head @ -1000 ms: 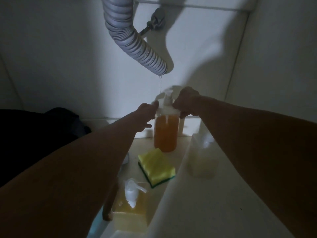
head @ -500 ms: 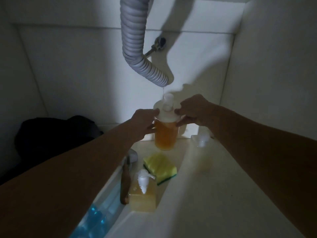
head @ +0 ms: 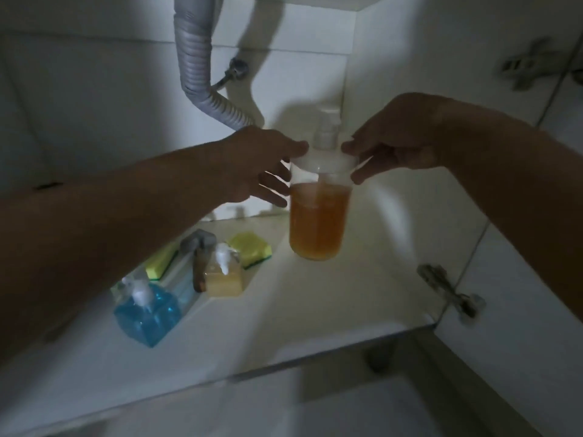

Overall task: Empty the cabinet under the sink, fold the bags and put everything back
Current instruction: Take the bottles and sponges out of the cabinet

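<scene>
Two hands hold one amber pump bottle clear of the cabinet floor, centre frame.

Left hand (head: 265,165) and right hand (head: 394,143) each pinch the white collar of the amber pump bottle (head: 318,222) from opposite sides, fingers curled at its rim; the grip appears chosen to keep the liquid level and the pump upright. Bottle hangs below the grey drain hose (head: 195,77), upper centre. At lower left on the cabinet floor (head: 315,310) stand a blue soap dispenser (head: 148,313), a yellow soap dispenser (head: 224,275) and a yellow sponge (head: 252,247), grouped close together. Judged: emptying is not yet complete.
</scene>
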Motion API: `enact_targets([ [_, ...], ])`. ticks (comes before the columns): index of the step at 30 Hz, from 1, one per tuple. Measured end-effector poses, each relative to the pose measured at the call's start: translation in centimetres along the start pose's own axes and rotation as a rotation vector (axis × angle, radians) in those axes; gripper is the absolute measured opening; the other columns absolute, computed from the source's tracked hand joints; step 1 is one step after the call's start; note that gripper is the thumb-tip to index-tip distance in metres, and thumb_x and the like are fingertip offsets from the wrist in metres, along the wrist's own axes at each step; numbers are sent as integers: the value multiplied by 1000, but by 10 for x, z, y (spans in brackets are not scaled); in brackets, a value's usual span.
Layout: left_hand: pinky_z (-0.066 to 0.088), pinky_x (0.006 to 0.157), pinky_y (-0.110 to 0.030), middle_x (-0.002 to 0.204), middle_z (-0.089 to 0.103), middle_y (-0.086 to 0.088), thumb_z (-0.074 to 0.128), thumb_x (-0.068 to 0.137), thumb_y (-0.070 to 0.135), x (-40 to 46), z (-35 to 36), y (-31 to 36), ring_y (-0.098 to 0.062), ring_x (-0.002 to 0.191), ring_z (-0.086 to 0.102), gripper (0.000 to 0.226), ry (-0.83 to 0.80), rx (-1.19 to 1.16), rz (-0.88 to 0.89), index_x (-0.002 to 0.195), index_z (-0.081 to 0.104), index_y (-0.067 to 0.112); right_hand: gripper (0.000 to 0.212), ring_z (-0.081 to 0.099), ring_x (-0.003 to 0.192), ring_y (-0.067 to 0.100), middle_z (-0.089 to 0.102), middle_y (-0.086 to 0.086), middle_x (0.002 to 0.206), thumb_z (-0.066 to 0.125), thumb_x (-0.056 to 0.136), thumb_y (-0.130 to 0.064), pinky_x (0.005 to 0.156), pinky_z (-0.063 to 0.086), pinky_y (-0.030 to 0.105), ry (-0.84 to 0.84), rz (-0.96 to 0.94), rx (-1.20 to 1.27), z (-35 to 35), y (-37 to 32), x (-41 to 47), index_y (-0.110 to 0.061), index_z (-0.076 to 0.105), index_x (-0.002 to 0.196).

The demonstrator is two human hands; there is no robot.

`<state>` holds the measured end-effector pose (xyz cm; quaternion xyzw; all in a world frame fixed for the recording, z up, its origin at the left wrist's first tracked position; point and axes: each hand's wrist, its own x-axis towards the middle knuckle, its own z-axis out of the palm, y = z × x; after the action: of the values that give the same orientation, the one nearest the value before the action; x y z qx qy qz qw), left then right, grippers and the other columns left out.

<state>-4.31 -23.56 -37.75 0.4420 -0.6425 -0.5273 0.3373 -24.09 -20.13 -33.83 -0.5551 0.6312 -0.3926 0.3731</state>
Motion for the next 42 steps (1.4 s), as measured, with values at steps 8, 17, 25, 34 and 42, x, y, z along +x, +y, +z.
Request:
enact_targets([
  [8,60,72,-49,96,59,-15,59,93,22,-52,120,-59,-29,82,61,23,-188,-35,-279,109,60,5,35,74,67,25,74,24,91,75,71,-1,57,61,27,41,328,-191,-36,88,-106,13,67,101],
  [17,53,75,-41,86,60,-7,54,95,12,-57,215,-166,-17,74,55,25,-271,-75,-528,119,57,5,28,73,58,19,73,20,82,79,76,-1,60,61,30,140,562,-272,-15,234,-125,11,69,99],
  [25,42,84,-42,135,51,-13,57,93,9,-28,243,-217,-29,124,46,42,-263,-61,-625,135,50,6,35,50,23,6,59,19,80,80,76,-1,27,33,12,282,666,-169,13,300,-120,15,63,102],
  [34,43,78,-31,133,54,-13,49,98,16,-9,256,-227,-22,101,49,41,-292,40,-526,137,48,8,42,62,60,18,68,13,91,83,75,-22,32,35,16,278,658,-348,16,324,-114,6,67,101],
  [42,45,69,-29,95,53,-12,45,93,4,-11,235,-199,-21,83,51,34,-297,323,-305,122,55,-10,25,70,74,22,70,12,88,71,84,-9,61,59,29,-47,554,-762,-6,271,-101,4,66,104],
])
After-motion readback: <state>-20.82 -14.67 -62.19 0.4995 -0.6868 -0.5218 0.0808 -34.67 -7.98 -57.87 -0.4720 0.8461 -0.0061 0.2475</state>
